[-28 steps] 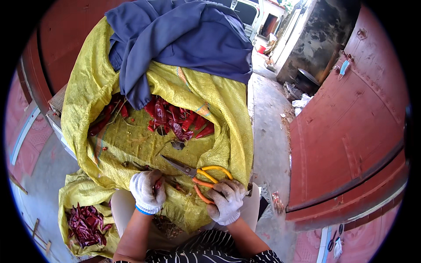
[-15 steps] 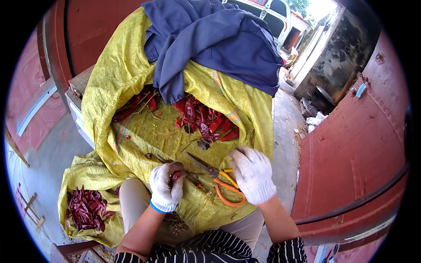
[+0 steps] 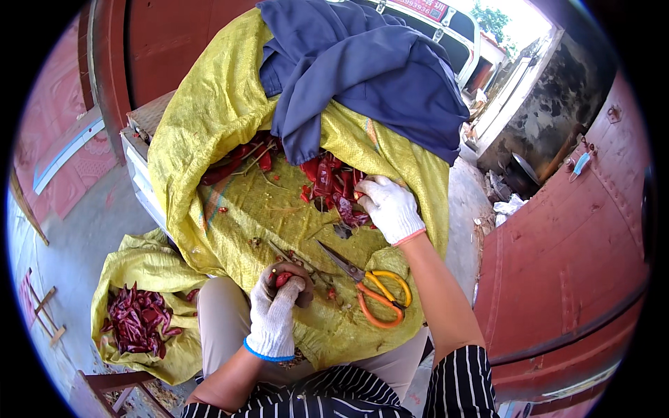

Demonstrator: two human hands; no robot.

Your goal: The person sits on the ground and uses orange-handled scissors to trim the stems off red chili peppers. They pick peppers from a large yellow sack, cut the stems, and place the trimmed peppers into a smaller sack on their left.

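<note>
My left hand (image 3: 273, 317), in a white knit glove with darkened fingertips, is closed around a red chili pepper (image 3: 281, 279); most of the pepper is hidden by the fingers. Farther off, my right hand (image 3: 389, 209), also gloved, reaches onto a heap of dried red chili peppers (image 3: 327, 182). Its fingers and thumb close on a pepper at the heap's right side. Between the hands lie scissors (image 3: 373, 285) with orange and yellow handles, their blades parted and aimed up and left. The heap and scissors rest on a yellow woven sack (image 3: 258, 216).
Dark blue cloth (image 3: 376, 76) drapes over the sack's far side. At lower left, a smaller yellow sack (image 3: 188, 352) holds more red chilies (image 3: 139, 320). A red metal door (image 3: 557, 258) stands at right, and a wooden stool (image 3: 115, 382) at the lower left edge.
My right hand has moved away from beside the scissors, up to the chili heap. My left hand still holds a pepper. The whole view has shifted slightly.
</note>
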